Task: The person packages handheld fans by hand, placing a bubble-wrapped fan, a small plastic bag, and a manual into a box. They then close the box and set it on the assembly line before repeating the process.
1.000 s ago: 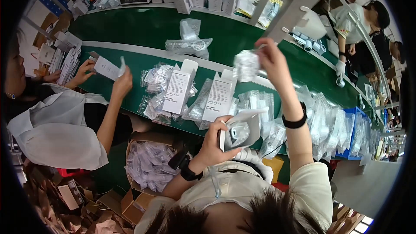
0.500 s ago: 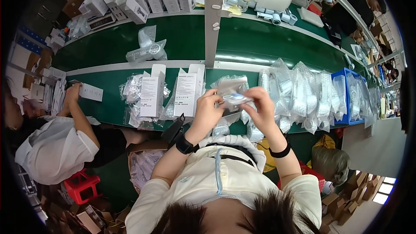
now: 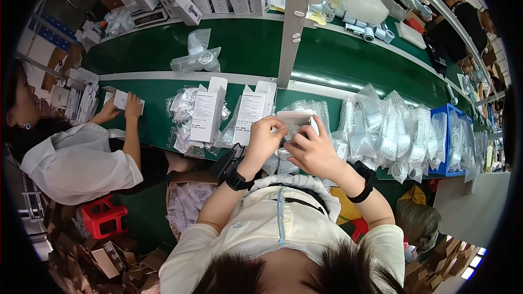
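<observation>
A small white carton (image 3: 295,114) with a raised flap is between my hands, over the near edge of the green bench. My left hand (image 3: 263,140) grips its left side, with thumb and fingers pinched at the rim. At its right side, my right hand (image 3: 316,151) has bent fingers on the carton's edge. The carton's inside is hidden from this view. Just left of my hands stand two printed white boxes, one (image 3: 207,115) beside the other (image 3: 251,113), both with their top flaps up. Behind the carton lie bubble-wrapped items (image 3: 309,110).
Bubble-wrapped packs (image 3: 389,130) line the right bench, beside a blue crate (image 3: 442,113). Small clear bags (image 3: 182,110) lie left of the boxes. A metal post (image 3: 294,27) rises ahead. At left, a co-worker (image 3: 81,158) handles a white box. A red stool (image 3: 104,218) stands on the floor.
The clear plastic bag between my fingers is no longer visible; the white carton's flap now shows there. My right hand has moved in and curled. The co-worker now has both hands on a box.
</observation>
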The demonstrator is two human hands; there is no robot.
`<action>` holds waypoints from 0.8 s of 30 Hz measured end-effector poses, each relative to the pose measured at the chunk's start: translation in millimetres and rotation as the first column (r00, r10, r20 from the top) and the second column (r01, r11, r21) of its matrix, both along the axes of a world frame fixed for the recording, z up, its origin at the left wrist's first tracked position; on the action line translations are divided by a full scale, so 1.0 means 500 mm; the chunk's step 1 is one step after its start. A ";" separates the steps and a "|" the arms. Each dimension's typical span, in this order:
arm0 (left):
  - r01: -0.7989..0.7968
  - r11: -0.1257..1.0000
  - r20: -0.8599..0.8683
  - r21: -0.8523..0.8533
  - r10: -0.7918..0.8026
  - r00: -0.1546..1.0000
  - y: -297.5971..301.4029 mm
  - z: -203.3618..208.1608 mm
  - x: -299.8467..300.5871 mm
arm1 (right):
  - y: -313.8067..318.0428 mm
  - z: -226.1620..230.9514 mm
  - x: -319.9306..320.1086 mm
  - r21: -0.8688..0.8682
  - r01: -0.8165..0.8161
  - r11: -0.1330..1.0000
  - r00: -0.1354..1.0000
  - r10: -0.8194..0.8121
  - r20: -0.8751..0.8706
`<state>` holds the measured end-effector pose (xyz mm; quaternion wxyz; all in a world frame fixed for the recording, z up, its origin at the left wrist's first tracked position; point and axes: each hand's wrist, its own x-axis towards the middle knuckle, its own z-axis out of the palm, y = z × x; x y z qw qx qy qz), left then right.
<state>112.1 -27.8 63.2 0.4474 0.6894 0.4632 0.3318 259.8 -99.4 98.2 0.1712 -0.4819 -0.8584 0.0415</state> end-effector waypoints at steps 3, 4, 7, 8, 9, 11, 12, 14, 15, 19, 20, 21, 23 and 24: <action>-0.024 1.000 0.000 0.002 0.024 1.000 0.000 -0.003 -0.004 | -0.012 0.000 0.021 0.118 -0.036 0.992 0.999 0.035 0.004; -0.030 1.000 -0.001 0.003 0.030 1.000 0.001 -0.004 -0.004 | -0.012 0.001 0.026 0.174 -0.050 0.983 0.999 0.049 0.008; -0.025 0.999 -0.023 0.023 0.025 0.999 0.002 0.007 0.006 | -0.007 0.003 0.002 -0.127 0.040 0.991 0.976 -0.011 0.217; -0.011 0.999 -0.045 0.039 0.013 0.999 0.001 0.016 0.010 | -0.007 0.004 -0.003 -0.266 0.111 0.957 0.946 -0.020 0.322; 0.003 0.998 -0.068 0.056 0.001 0.998 0.001 0.020 0.012 | -0.009 0.002 0.002 -0.265 0.111 0.958 0.947 -0.021 0.321; -0.016 0.999 -0.028 0.049 0.018 0.999 -0.006 0.016 0.004 | -0.016 -0.006 0.033 -0.067 -0.018 0.998 1.000 0.019 0.001; -0.039 0.998 0.016 0.044 0.039 0.999 -0.006 0.011 0.001 | -0.011 -0.011 0.048 0.052 -0.064 0.997 0.986 0.071 -0.153; -0.068 0.997 0.063 0.036 0.065 0.996 -0.006 0.028 0.003 | -0.015 -0.040 0.062 -0.005 0.034 0.999 0.901 -0.033 -0.432; -0.003 1.000 0.082 -0.001 0.003 0.997 -0.011 0.050 0.010 | -0.020 -0.056 0.068 -0.098 0.116 0.988 0.730 -0.152 -0.666; 0.133 0.986 0.302 -0.098 -0.098 0.948 -0.030 0.148 0.015 | -0.018 -0.043 0.100 -0.533 0.052 0.845 0.412 -0.504 -0.759; 0.149 0.982 0.471 -0.115 -0.078 0.879 -0.032 0.165 0.010 | -0.013 -0.031 0.111 -0.668 -0.015 0.744 0.388 -0.611 -0.690; 0.164 0.978 0.623 -0.126 -0.051 0.780 -0.032 0.170 0.003 | -0.001 -0.018 0.138 -0.700 0.032 0.713 0.442 -0.638 -0.630; -0.036 0.993 0.505 0.112 -0.026 0.863 -0.014 0.142 -0.070 | 0.051 0.009 0.205 -0.713 0.070 0.697 0.383 -0.679 -0.626; -0.189 0.977 0.471 0.094 0.124 0.873 -0.001 0.111 -0.112 | 0.098 0.016 0.226 -0.697 0.056 0.715 0.273 -0.682 -0.679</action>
